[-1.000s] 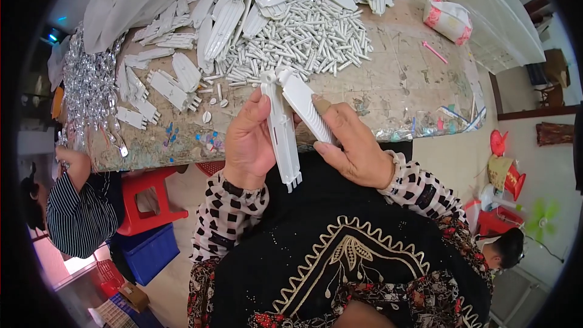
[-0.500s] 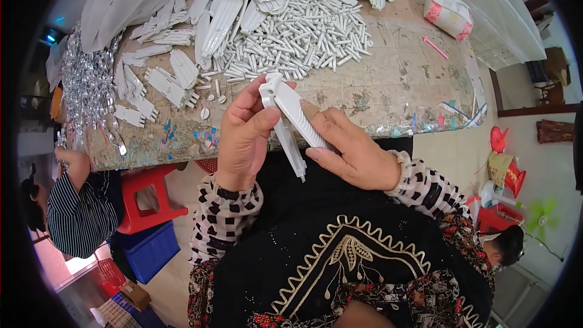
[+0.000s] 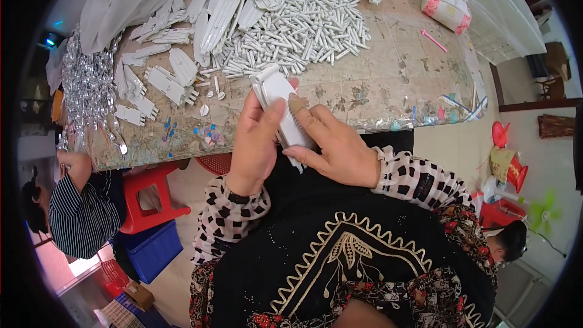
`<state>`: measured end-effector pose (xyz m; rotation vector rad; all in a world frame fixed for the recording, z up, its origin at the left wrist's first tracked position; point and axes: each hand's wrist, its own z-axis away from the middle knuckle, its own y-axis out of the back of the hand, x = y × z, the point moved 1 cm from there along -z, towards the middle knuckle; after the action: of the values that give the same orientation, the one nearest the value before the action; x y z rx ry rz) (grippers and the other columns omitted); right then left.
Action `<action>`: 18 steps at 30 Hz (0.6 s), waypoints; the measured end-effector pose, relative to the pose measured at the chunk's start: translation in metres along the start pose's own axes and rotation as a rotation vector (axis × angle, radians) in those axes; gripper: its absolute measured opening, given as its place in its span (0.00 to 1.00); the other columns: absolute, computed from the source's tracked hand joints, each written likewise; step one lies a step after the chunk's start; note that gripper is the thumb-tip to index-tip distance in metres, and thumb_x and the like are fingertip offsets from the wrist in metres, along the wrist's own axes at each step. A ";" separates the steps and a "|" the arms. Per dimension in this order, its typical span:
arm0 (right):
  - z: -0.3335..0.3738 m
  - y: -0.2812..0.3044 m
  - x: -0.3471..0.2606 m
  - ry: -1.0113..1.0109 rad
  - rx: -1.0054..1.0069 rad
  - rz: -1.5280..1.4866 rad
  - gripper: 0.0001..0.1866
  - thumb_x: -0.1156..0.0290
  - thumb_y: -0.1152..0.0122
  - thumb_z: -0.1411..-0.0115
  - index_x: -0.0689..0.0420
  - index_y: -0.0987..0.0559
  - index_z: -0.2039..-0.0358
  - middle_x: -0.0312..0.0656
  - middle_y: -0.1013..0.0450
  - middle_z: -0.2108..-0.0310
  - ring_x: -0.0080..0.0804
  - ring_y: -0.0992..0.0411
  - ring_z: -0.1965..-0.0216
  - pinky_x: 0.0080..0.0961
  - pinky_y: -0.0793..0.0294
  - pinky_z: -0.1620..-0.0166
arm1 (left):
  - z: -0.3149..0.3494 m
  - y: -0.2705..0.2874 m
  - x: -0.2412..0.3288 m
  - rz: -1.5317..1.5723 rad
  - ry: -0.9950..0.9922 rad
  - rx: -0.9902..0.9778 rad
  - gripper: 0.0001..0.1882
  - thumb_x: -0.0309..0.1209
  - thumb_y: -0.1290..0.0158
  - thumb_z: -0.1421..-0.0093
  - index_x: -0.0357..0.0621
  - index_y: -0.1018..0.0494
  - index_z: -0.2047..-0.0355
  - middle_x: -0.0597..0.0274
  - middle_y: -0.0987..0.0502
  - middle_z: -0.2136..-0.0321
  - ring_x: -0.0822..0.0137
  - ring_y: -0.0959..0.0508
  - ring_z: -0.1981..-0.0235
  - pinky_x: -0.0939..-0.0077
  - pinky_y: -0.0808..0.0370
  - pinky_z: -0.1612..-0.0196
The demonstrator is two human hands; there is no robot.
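Observation:
Both my hands hold a white plastic assembly (image 3: 279, 88) of long, flat pieces in front of the table edge. Its pieces lie folded nearly flat against each other, with the upper end tilted away from me. My left hand (image 3: 258, 133) wraps the left side, thumb pressed on the face. On the other side, my right hand (image 3: 340, 152) grips the lower part between thumb and fingers. The covered stretch of the lower part is hidden by the fingers. Just past the hands lies a pile of small white plastic pins (image 3: 297, 30).
Flat white plastic pieces (image 3: 225, 15) are heaped behind the pins. Silvery strips (image 3: 91, 91) hang at the left beside a person in a striped top (image 3: 82, 212). A pink-and-white roll (image 3: 446, 9) and a pink stick (image 3: 434, 41) lie at the right. A red stool (image 3: 152, 197) stands below.
The two white parts, spread apart in a V before, are now folded together. My right hand has moved slightly left, closer to my left hand.

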<state>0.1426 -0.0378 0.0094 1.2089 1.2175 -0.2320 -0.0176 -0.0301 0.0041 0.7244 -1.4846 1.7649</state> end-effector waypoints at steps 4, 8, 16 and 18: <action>0.003 0.005 -0.005 0.167 0.097 0.159 0.33 0.64 0.37 0.43 0.63 0.36 0.41 0.50 0.36 0.59 0.43 0.32 0.65 0.28 0.30 0.63 | 0.005 -0.004 0.001 -0.140 -0.012 -0.085 0.22 0.30 0.53 0.34 0.41 0.40 0.40 0.54 0.28 0.49 0.68 0.25 0.53 0.73 0.29 0.48; -0.009 0.047 -0.008 0.207 0.376 0.063 0.25 0.70 0.37 0.44 0.62 0.30 0.47 0.45 0.32 0.61 0.38 0.31 0.64 0.26 0.31 0.61 | 0.004 0.001 0.009 -0.697 -0.150 -0.394 0.26 0.29 0.50 0.37 0.40 0.42 0.41 0.55 0.28 0.51 0.66 0.26 0.55 0.74 0.30 0.51; -0.007 0.058 0.001 0.034 -0.063 -0.191 0.08 0.72 0.40 0.41 0.60 0.25 0.63 0.40 0.30 0.70 0.31 0.30 0.66 0.24 0.33 0.60 | 0.008 0.010 -0.003 -0.735 0.180 -0.526 0.31 0.27 0.43 0.43 0.39 0.45 0.43 0.60 0.30 0.57 0.75 0.29 0.57 0.80 0.30 0.56; -0.008 0.053 0.003 0.023 -0.024 -0.226 0.07 0.72 0.40 0.41 0.60 0.25 0.63 0.39 0.29 0.70 0.30 0.31 0.66 0.23 0.33 0.60 | 0.009 0.012 0.002 -0.826 0.143 -0.525 0.27 0.30 0.42 0.44 0.39 0.40 0.47 0.57 0.27 0.62 0.70 0.26 0.62 0.76 0.29 0.60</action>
<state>0.1759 -0.0084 0.0387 1.0554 1.3740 -0.3705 -0.0287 -0.0395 0.0001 0.7554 -1.2105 0.7484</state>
